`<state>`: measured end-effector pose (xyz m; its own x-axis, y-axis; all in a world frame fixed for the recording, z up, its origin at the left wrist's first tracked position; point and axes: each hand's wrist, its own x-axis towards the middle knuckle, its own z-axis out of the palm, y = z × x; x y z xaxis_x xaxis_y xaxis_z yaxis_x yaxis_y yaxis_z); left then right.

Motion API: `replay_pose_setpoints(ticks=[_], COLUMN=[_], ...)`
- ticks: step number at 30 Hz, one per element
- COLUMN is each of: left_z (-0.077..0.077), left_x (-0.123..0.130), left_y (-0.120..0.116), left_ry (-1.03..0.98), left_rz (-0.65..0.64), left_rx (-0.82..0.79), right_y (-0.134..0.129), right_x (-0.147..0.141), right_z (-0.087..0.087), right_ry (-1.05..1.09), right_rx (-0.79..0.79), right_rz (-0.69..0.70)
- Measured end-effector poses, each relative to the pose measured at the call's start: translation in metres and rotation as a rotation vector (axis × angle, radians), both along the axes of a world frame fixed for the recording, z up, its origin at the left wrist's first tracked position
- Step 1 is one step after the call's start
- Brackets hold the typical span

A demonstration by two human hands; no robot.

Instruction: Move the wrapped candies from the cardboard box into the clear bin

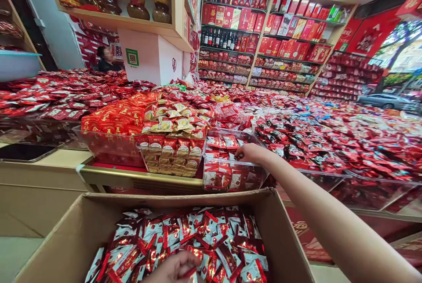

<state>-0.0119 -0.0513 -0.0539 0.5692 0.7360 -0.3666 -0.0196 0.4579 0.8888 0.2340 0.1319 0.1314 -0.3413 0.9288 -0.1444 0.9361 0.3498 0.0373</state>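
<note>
Red boxed packets [198, 234]; left hand [171, 267] pinches one — right hand's [252, 153] fingers together at a clear bin [211, 136].

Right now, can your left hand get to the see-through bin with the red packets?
Probably, with a lift first. The left hand is down inside the cardboard box, and the box's far wall stands between it and the clear plastic bin. Nothing else seems in the way.
</note>
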Motion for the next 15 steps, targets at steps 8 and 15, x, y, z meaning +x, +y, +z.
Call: replay_pose_setpoints(ticks=[8, 15], left_z=[0.075, 0.076], left_x=[0.001, -0.009], left_y=[0.004, -0.008], left_ry=[-0.271, -0.279], left_rz=[0.439, 0.499], left_rx=[-0.14, -0.161], right_y=[-0.006, -0.071], right_x=[0.012, -0.025], right_z=[0.001, 0.011], right_ry=[0.16, 0.661], right_rx=[0.341, 0.793], right_rz=[-0.058, 0.168])
